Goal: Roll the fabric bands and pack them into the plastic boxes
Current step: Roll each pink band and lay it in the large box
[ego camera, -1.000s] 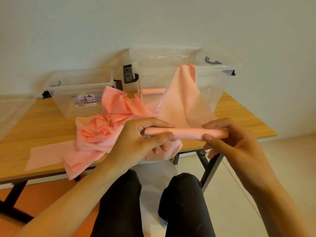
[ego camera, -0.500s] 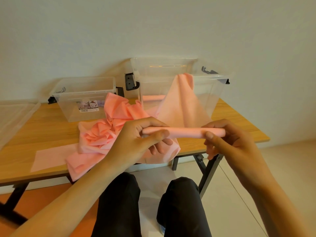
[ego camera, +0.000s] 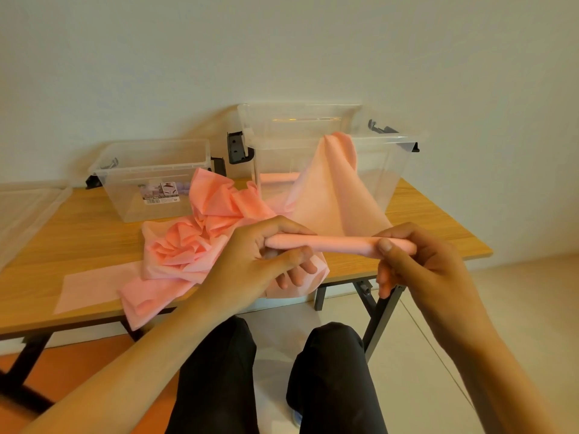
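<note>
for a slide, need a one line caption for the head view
Left hand and right hand grip a pink fabric roll whose tail drapes over the tall clear box.

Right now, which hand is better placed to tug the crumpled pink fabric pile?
Likely left hand: it grips the pink fabric roll beside that pile; right hand holds the far end.

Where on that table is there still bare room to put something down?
Bare wood shows at the right end of the table, beside the tall box, and in front of the small box. The middle is crowded with heaped pink fabric.
</note>
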The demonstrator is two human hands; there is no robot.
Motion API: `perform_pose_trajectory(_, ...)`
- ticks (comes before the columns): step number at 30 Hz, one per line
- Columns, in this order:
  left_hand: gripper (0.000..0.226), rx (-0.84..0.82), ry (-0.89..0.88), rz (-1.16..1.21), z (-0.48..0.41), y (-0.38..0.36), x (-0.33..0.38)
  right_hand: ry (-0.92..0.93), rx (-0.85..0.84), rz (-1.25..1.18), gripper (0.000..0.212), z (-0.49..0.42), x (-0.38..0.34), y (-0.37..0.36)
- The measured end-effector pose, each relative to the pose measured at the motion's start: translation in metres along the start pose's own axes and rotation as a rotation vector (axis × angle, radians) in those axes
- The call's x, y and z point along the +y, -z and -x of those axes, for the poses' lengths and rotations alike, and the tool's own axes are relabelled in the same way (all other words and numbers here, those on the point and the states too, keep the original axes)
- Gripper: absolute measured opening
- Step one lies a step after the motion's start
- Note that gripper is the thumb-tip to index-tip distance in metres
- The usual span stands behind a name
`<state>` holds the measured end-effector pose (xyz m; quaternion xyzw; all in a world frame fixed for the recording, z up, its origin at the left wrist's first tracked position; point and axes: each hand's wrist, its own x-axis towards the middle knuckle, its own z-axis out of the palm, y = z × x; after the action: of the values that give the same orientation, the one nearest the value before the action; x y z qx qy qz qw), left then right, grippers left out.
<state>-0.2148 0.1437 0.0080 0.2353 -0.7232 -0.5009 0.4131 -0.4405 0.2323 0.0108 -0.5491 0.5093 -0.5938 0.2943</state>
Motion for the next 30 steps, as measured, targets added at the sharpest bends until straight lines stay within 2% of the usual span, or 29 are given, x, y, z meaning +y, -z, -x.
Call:
perform_pose_trajectory(5,0.018,0.041,-0.035,-0.059,-0.015,0.003,0.012,0.031,0.008,0.020,0.025,-0.017,-0.012,-0.002)
perform_pose_trajectory(10,0.006,0.136,-0.037,-0.058,-0.094,0.032,0.064,0.114,-0.050,0.018,0.024,-0.098,-0.065,0.007)
perform_pose_trajectory(15,0.017,0.117,-0.038,-0.015,-0.204,0.077,0.163,0.202,-0.003,0.030,0.012,-0.211,-0.156,0.009)
perform_pose_trajectory(18,0.018,0.172,-0.108,0.038,-0.271,0.104,0.242,0.277,0.039,0.000,0.012,-0.282,-0.236,0.010)
perform_pose_trajectory(21,0.029,0.239,-0.168,0.035,-0.319,0.130,0.308,0.324,0.064,-0.098,0.011,-0.339,-0.309,0.008)
perform_pose_trajectory(24,0.032,0.262,-0.129,-0.018,-0.343,0.149,0.332,0.231,0.042,-0.135,0.005,-0.373,-0.346,-0.001)
perform_pose_trajectory(28,0.026,0.336,-0.113,-0.023,-0.364,0.170,0.341,0.092,-0.006,-0.091,0.016,-0.399,-0.361,-0.007)
perform_pose_trajectory(30,0.021,0.347,-0.076,-0.031,-0.372,0.174,0.344,0.004,-0.013,-0.113,0.013,-0.409,-0.360,-0.010)
